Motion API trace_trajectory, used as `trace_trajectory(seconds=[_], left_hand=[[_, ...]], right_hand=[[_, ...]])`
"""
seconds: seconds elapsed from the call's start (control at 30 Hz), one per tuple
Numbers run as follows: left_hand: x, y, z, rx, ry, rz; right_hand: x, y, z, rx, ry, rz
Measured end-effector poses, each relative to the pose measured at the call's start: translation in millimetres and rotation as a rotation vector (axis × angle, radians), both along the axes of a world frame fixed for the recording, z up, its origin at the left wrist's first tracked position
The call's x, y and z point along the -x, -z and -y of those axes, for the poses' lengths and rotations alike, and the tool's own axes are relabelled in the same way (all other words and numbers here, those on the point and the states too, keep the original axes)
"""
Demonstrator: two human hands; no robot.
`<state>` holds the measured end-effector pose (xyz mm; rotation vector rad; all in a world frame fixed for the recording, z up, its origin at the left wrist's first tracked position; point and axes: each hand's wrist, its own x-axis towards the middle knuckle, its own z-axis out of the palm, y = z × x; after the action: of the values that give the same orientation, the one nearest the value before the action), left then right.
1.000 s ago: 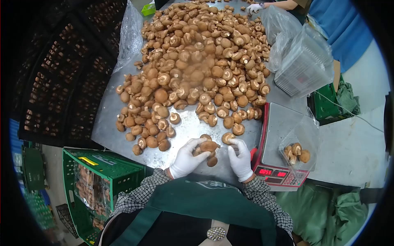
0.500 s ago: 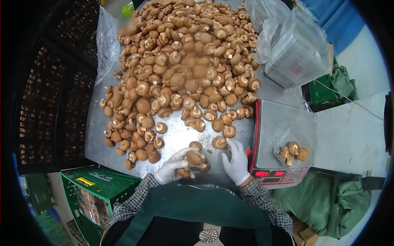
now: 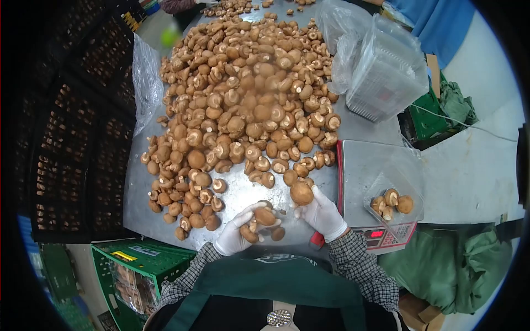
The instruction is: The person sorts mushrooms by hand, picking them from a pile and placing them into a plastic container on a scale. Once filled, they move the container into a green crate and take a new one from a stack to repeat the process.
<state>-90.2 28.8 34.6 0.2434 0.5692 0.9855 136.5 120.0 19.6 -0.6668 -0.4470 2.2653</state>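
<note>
Brown mushrooms [image 3: 232, 99] lie in a large heap on the metal table [image 3: 138, 193]. My gloved left hand [image 3: 234, 234] is wrapped round a few mushrooms [image 3: 264, 216] near the table's front edge. To its right, my gloved right hand [image 3: 321, 215] grips a single large mushroom [image 3: 301, 193] between thumb and fingers. Beside that hand stands a red-edged scale [image 3: 353, 182], bearing a clear plastic tray [image 3: 411, 186] with several mushrooms [image 3: 392, 197] in it.
Stacked clear trays [image 3: 386, 71] stand at the back right, beside plastic bags. Dark crates [image 3: 72, 160] with mushrooms rise on the left. A green crate [image 3: 135, 256] holds packed trays at the lower left. Another person's sleeve [image 3: 179, 5] shows at the far end.
My right hand has taken hold of a large mushroom and lifted it. My left hand still holds its mushrooms. The view has shifted, showing more of the table's far end.
</note>
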Motion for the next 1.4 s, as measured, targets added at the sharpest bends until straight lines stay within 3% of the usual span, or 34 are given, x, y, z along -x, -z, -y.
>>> trace_trajectory(seconds=[0.07,0.13,0.23,0.27,0.47,0.67,0.7,0.77,0.9,0.93,1.03,1.13,1.23,1.3,1.4], left_hand=[[-9.8,4.1,5.5,-0.015,-0.088,-0.056],[-10.2,-5.8,8.3,-0.011,-0.027,-0.039],[-11.9,-16.4,18.0,0.022,0.02,-0.139],[-14.2,-16.5,19.8,0.039,0.026,-0.156],[-24.6,-27.7,28.2,0.04,0.108,-0.162],[-38.8,-26.7,32.7,0.005,0.139,-0.202],[-41.8,-26.2,33.2,0.023,0.135,-0.213],[-48.9,-24.9,33.7,0.08,0.145,-0.224],[-57.3,-8.9,37.7,0.131,0.162,-0.195],[-58.8,-7.6,38.4,0.134,0.171,-0.189],[-62.9,-9.8,39.7,0.212,0.157,-0.191],[-60.5,-15.8,40.8,0.22,0.146,-0.192],[-51.7,-10.6,48.5,0.245,0.093,-0.176],[-47.9,-16.6,50.4,0.285,0.054,-0.215],[-37.5,-13.5,54.2,0.216,0.032,-0.141]], right_hand=[[0.7,-2.5,6.1,0.003,-0.011,-0.061],[1.9,-14.4,11.7,-0.026,-0.01,-0.042],[1.5,-17.6,26.1,-0.494,-0.044,0.355],[-0.8,-26.1,27.7,-0.534,-0.101,0.413],[-4.4,-36.7,43.3,-0.601,-0.021,0.294],[-33.5,-64.6,57.6,-0.48,-0.027,0.193],[-48.4,-57.9,56.8,-0.53,0.037,0.141],[-99.5,-64.5,62.9,-0.578,0.241,0.281],[-220.8,-76.8,83.0,-0.639,0.891,0.489],[-247.5,-81.4,90.3,-0.575,0.948,0.524],[-332.4,-53.5,92.9,-0.372,0.977,1.0],[-332.2,-37.5,79.3,-0.977,0.871,2.487],[-234.3,-102.5,71.3,-0.783,0.895,1.469],[-158.6,-122.1,62.9,-1.145,0.671,1.313],[-54.1,-87.9,36.5,-1.447,0.323,1.193]])
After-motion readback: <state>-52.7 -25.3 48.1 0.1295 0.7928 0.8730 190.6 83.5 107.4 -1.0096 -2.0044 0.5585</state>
